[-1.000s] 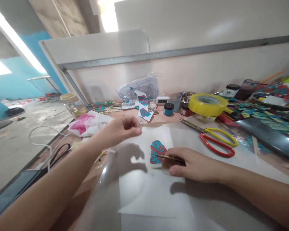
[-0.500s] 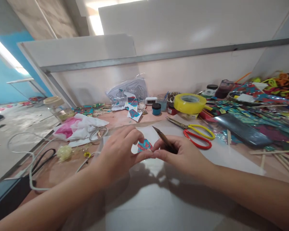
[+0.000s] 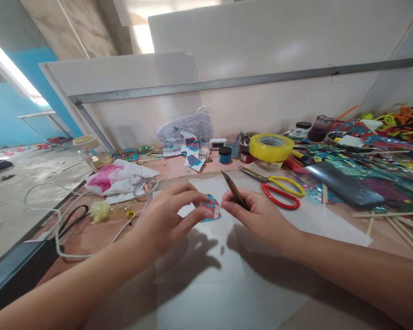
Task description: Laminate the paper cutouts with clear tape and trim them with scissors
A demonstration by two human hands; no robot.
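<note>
A small cutout painted red and blue [image 3: 215,211], apparently paper, sits between the thumb and fingers of my left hand [image 3: 168,220], held above the white sheet [image 3: 206,298]. My right hand [image 3: 261,215] is closed around a brown-handled knife [image 3: 234,189], its pointed blade slanting up and to the left. The right fingertips are just beside the cutout, with a narrow gap between. Scissors with red and yellow handles [image 3: 282,198] lie behind my right hand.
A roll of yellow tape [image 3: 271,147] and a blue paint jar [image 3: 224,155] stand at the back. Painted scraps [image 3: 194,162] lie beside them. On the right are a black phone-like slab [image 3: 346,185] and wooden sticks [image 3: 408,236]; a white cable [image 3: 60,247] runs on the left.
My right fingers have come away from the cutout, opening a gap between the hands. The left hand keeps the cutout, and more of it shows. The view has shifted slightly.
</note>
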